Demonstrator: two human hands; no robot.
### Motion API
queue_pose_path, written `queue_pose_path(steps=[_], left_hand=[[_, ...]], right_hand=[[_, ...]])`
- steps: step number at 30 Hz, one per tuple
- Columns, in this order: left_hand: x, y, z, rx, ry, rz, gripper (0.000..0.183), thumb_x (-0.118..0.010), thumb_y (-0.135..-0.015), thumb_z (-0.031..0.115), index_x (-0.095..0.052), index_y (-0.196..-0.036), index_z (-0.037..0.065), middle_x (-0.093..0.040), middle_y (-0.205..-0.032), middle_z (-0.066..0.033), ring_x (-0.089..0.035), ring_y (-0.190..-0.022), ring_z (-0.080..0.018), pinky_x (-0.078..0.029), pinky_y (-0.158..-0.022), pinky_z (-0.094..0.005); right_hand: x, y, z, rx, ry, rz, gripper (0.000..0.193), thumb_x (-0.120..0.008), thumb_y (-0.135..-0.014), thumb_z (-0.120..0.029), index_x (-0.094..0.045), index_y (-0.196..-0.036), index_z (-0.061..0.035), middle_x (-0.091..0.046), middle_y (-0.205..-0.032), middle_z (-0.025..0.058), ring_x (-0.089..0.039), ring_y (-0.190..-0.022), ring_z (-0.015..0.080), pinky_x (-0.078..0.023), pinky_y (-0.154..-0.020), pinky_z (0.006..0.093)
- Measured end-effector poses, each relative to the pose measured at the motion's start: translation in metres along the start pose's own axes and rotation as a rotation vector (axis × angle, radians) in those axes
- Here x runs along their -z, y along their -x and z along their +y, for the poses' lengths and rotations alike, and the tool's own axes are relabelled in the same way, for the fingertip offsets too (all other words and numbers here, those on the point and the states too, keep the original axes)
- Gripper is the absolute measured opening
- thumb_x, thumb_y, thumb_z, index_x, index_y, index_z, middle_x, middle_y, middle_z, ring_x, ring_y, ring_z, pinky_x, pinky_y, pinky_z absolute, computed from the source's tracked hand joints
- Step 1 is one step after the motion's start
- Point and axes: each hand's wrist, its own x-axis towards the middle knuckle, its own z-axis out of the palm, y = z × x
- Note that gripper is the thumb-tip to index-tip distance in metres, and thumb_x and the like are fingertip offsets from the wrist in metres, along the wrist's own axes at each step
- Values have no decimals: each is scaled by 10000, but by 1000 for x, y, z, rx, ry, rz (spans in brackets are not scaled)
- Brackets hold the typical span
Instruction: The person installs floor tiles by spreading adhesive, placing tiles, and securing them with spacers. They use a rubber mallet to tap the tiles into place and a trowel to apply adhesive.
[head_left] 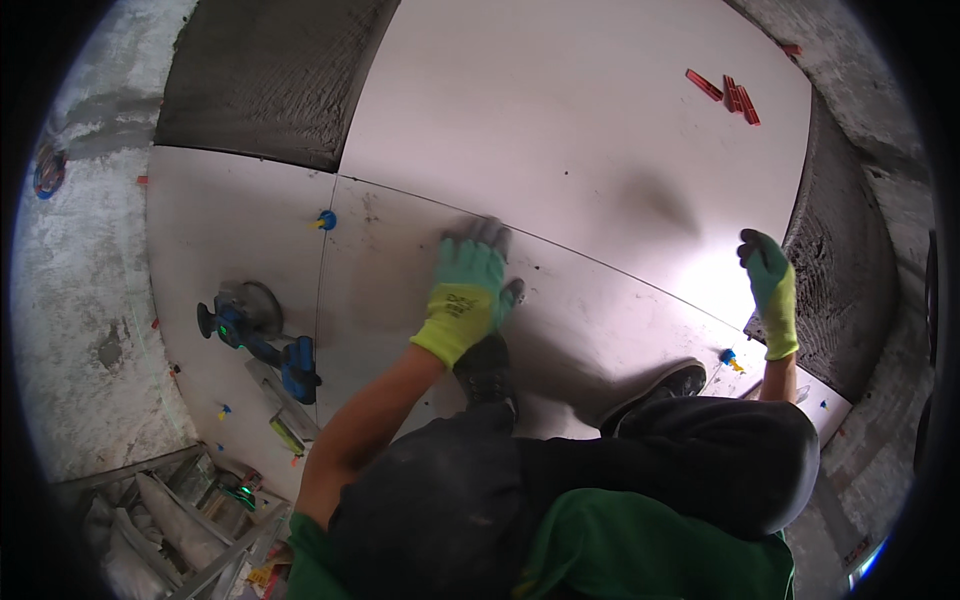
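1. Left hand (470, 285): From where I stood, this gloved hand was set palm down at the lower pale tile (585, 320) of the floor, fingertips at the joint (590, 258). Its grip was spread, thumb out to the side, with nothing held. Full palm contact could not be confirmed.
2. Right hand (770, 285): This gloved hand was raised near the tile's right end, beside the rough mortar bed (850, 250). Its fingers were bent; I could not tell how far its grip was closed or whether it held anything.
3. Upper pale tile (580, 110): It lay across the joint from the lower tile. Three red wedges (733, 96) rested near its far right corner.
4. Blue power tool (240, 330): It stood on the tiling at the left, its round pad beside the body.
5. Blue-and-yellow clip (327, 220): It sat on the cross joint, between the power tool and the left hand.
6. Dark shoes (660, 390): Both were positioned on the tiling, below the hands.
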Motion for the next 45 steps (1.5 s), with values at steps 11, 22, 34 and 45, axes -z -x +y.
queue_pose_path(steps=[11, 22, 34, 45], left_hand=[[-14, 20, 37, -76, -39, -229, 166, -637, -859, 264, -661, -901, 105, -668, -874, -99, -646, -793, -294, -485, -706, -455], [19, -15, 35, -1, 161, 25, 457, -588, -939, 385, -640, -1171, -4, -649, -1163, -184, -621, -1107, -350, -479, -932, -498], [-28, -19, -103, 553, -58, 461, 900, -650, -868, 506, -373, -1477, -96, -380, -1520, -289, -305, -1458, -439, -193, -1219, -554], [4, -38, -99, 886, 35, 269, 819, -499, -959, 512, -393, -1489, -102, -328, -1589, -289, -257, -1492, -452, -137, -1229, -568]], right_hand=[[-79, 24, -35, 109, 83, -279, 250, -624, -922, -116, -725, -1125, -10, -755, -1014, 179, -738, -922, 249, -559, -825, 334], [-48, -2, -44, 141, 85, -225, 255, -549, -938, -66, -706, -1114, 33, -738, -899, 105, -685, -834, 163, -542, -780, 301], [-44, -27, -72, 137, 156, -287, 295, -501, -976, -109, -672, -1157, 50, -671, -864, 49, -611, -785, 123, -518, -735, 270], [-26, -18, -52, 101, 55, -268, 279, -526, -982, -100, -676, -1186, 17, -686, -891, 36, -614, -769, 109, -505, -710, 253]])
